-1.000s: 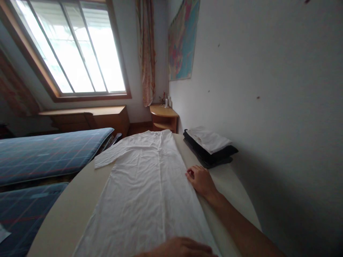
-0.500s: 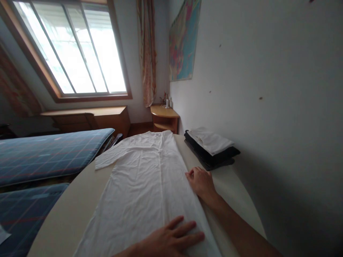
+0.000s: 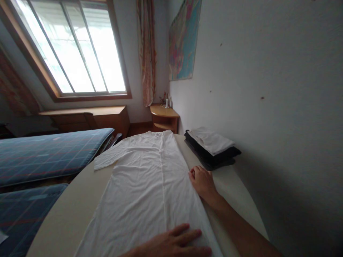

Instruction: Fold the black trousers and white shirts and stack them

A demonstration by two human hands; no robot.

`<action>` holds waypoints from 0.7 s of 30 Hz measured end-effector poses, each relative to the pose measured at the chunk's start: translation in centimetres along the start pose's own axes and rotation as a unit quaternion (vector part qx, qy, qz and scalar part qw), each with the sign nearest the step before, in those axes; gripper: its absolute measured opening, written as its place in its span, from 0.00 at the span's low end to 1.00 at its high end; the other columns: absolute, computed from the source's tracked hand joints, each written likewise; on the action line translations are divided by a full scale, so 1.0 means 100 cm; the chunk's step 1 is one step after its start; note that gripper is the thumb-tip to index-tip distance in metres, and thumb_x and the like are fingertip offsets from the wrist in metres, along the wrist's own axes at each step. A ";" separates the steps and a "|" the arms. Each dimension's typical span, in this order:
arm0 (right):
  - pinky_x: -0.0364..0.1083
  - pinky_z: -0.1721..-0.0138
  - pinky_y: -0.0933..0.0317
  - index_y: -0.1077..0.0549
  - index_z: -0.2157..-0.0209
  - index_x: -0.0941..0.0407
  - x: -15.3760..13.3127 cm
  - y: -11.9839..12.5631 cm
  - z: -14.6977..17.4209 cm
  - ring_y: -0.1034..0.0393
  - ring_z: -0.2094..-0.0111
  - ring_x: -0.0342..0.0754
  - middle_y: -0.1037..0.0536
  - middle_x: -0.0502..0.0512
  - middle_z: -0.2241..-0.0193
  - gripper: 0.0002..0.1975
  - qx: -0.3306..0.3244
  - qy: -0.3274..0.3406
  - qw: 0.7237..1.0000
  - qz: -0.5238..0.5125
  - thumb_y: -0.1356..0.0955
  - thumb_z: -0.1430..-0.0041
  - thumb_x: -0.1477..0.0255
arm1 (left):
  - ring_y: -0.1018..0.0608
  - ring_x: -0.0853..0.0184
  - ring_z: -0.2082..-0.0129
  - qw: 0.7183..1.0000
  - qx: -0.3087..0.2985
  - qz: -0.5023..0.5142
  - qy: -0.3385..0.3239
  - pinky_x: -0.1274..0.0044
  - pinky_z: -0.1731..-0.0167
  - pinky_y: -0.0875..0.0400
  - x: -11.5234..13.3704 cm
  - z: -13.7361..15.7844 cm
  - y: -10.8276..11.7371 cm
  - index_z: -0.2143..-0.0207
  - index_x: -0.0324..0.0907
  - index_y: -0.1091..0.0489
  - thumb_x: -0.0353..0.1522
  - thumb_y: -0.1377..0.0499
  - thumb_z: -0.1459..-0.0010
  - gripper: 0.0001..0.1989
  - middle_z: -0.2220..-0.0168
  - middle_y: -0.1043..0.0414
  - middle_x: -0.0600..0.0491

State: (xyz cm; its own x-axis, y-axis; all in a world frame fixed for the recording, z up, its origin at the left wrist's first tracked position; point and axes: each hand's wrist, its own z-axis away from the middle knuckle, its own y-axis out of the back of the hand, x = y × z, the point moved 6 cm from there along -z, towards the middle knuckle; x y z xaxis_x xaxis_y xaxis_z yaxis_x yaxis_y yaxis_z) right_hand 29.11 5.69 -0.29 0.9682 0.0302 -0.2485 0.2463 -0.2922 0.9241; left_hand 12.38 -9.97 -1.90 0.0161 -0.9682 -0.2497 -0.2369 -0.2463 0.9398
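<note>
A long white shirt (image 3: 139,185) is spread over a pale round table (image 3: 64,208), one short sleeve reaching out to the left. My left hand (image 3: 171,244) lies flat on its near part, fingers spread, partly cut off by the bottom of the view. At the garment's right edge, my right hand (image 3: 203,182) is closed with curled fingers on the cloth's border. Just beyond that hand sits a stack of folded clothes, a white piece (image 3: 211,140) on top of black ones (image 3: 214,160).
Plaid mattresses (image 3: 53,153) are left of the table. A white wall (image 3: 268,117) rises close on the right. Farther back are a wooden desk (image 3: 112,112), a small corner shelf (image 3: 164,111) with small items, and a window (image 3: 77,50).
My right hand has shifted slightly right along with the shirt's edge. My left hand has slid a little toward me and to the right on the cloth.
</note>
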 end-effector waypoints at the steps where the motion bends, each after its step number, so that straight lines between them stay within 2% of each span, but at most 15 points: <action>1: 0.51 0.52 0.42 0.25 0.58 0.56 -0.006 0.002 0.001 0.28 0.54 0.54 0.21 0.61 0.55 0.10 0.005 0.026 1.000 -0.012 0.37 0.34 0.69 | 0.38 0.64 0.34 1.000 0.004 0.000 -0.005 0.74 0.40 0.34 0.000 -0.001 0.002 0.39 0.47 0.33 0.34 0.53 0.29 0.20 0.32 0.43 0.61; 3: 0.53 0.46 0.44 0.28 0.47 0.55 -0.019 0.001 0.004 0.32 0.46 0.55 0.25 0.62 0.46 0.16 -0.012 0.091 0.995 -0.043 0.37 0.33 0.66 | 0.38 0.63 0.33 1.000 0.013 -0.006 -0.010 0.74 0.40 0.34 0.001 -0.001 0.002 0.39 0.47 0.33 0.34 0.53 0.29 0.20 0.32 0.44 0.60; 5: 0.56 0.39 0.50 0.33 0.40 0.52 -0.029 -0.006 0.008 0.41 0.38 0.56 0.33 0.61 0.38 0.22 -0.064 0.136 0.987 -0.064 0.38 0.32 0.61 | 0.39 0.63 0.33 1.000 0.018 -0.022 -0.012 0.73 0.40 0.34 0.003 0.000 -0.002 0.39 0.47 0.33 0.34 0.54 0.28 0.20 0.30 0.48 0.60; 8: 0.63 0.35 0.61 0.38 0.35 0.51 -0.030 -0.020 0.012 0.51 0.32 0.58 0.42 0.59 0.33 0.27 -0.132 0.127 0.981 -0.057 0.40 0.32 0.57 | 0.38 0.62 0.34 0.997 0.033 -0.075 -0.011 0.72 0.42 0.32 0.008 0.000 -0.011 0.38 0.48 0.34 0.36 0.55 0.28 0.20 0.30 0.50 0.60; 11: 0.64 0.33 0.66 0.37 0.36 0.53 -0.030 -0.022 0.010 0.51 0.32 0.59 0.41 0.61 0.33 0.27 -0.117 0.116 0.986 -0.038 0.40 0.32 0.59 | 0.36 0.62 0.35 0.990 0.060 -0.130 -0.002 0.71 0.44 0.30 0.014 -0.001 -0.015 0.37 0.50 0.37 0.38 0.56 0.28 0.21 0.30 0.49 0.61; 15: 0.60 0.33 0.62 0.31 0.41 0.61 -0.051 -0.020 -0.001 0.49 0.33 0.59 0.35 0.67 0.37 0.24 -0.092 0.144 0.985 -0.022 0.40 0.31 0.62 | 0.36 0.62 0.35 0.988 0.060 -0.145 0.004 0.71 0.45 0.29 0.022 -0.007 -0.021 0.36 0.50 0.38 0.39 0.56 0.28 0.22 0.30 0.49 0.60; 18: 0.57 0.33 0.57 0.34 0.38 0.62 -0.074 -0.028 -0.014 0.50 0.32 0.58 0.39 0.67 0.35 0.27 -0.113 0.165 0.979 -0.040 0.41 0.30 0.61 | 0.37 0.61 0.34 0.992 0.052 -0.119 0.000 0.69 0.44 0.29 0.023 -0.009 -0.019 0.36 0.50 0.38 0.38 0.58 0.28 0.22 0.30 0.50 0.61; 21: 0.55 0.32 0.59 0.39 0.35 0.60 -0.090 -0.039 -0.026 0.54 0.31 0.56 0.43 0.63 0.32 0.29 -0.122 0.171 0.976 -0.059 0.42 0.30 0.60 | 0.42 0.67 0.32 0.998 0.023 -0.037 -0.036 0.73 0.39 0.35 0.014 -0.006 -0.007 0.38 0.48 0.35 0.34 0.60 0.27 0.23 0.31 0.48 0.63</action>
State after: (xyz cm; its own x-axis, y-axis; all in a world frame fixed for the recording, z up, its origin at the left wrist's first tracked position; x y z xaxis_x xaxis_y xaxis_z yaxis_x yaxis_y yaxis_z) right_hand 19.50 9.08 -0.92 0.8801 0.3795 -0.2853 0.3206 -0.0317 0.9467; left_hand 13.14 -11.15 -2.75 -0.0338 -0.9413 -0.3358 -0.2814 -0.3135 0.9070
